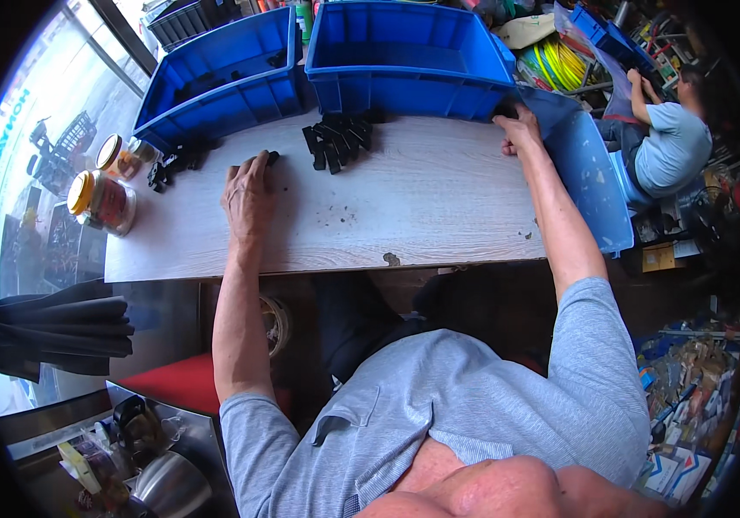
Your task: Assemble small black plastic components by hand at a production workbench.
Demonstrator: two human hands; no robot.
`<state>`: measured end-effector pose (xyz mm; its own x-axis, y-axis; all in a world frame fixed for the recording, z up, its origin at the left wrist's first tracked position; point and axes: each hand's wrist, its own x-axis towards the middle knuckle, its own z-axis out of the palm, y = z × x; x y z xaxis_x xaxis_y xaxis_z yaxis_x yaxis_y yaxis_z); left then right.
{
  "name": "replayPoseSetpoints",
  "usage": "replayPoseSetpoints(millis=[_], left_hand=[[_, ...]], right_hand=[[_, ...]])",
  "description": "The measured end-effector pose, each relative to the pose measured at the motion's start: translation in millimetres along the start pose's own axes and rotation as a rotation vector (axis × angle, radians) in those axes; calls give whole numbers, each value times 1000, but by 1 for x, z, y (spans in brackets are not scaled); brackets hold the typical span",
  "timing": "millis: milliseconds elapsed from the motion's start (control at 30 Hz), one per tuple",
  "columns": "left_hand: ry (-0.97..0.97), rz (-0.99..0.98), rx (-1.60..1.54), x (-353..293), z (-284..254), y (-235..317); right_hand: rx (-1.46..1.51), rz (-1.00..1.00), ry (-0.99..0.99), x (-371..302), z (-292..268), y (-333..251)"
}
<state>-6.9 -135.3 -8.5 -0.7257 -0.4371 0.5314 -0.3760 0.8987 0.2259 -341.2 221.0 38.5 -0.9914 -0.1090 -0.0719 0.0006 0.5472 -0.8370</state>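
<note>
Parts (335, 142) in solid black, slim and straight-edged, lie heaped at odd angles on the far side of a pale wood-grain bench (439, 203), just in front of the gap between a left blue bin (223, 110) and a right blue bin (409, 90). A smaller cluster (170, 168) of black pieces sits at far left, near a yellow-lidded jar (111, 205). The worker's two hands are well apart. The left hand (247, 194) rests on the bench with fingers bent, a small black piece (272, 158) showing at its fingertips; whether it is pinched or merely touched, one cannot tell. The right hand (521, 131) reaches to the far right corner, beside the right blue bin and a light-blue tub (590, 177); its grip cannot be made out. Dark specks (335, 216) dot the bench's middle.
</note>
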Motion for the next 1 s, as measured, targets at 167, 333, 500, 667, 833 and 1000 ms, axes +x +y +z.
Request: replayPoseSetpoints(millis=[167,333,500,667,833,1000], left_hand=[[-28,-19,-5,0,-4,2],[-6,-7,-33,-1,-4,-1],[-17,-9,-38,5,-1,4],[177,53,-72,0,-7,8],[170,170,-199,-6,4,39],[-6,201,-182,-1,19,72]], right_hand=[[-101,90,-51,18,1,3],[-20,93,95,21,-9,20],[32,253,300,44,-71,66],[229,253,218,7,-77,58],[309,192,3,-49,-55,34],[383,168,-205,-81,-30,26]])
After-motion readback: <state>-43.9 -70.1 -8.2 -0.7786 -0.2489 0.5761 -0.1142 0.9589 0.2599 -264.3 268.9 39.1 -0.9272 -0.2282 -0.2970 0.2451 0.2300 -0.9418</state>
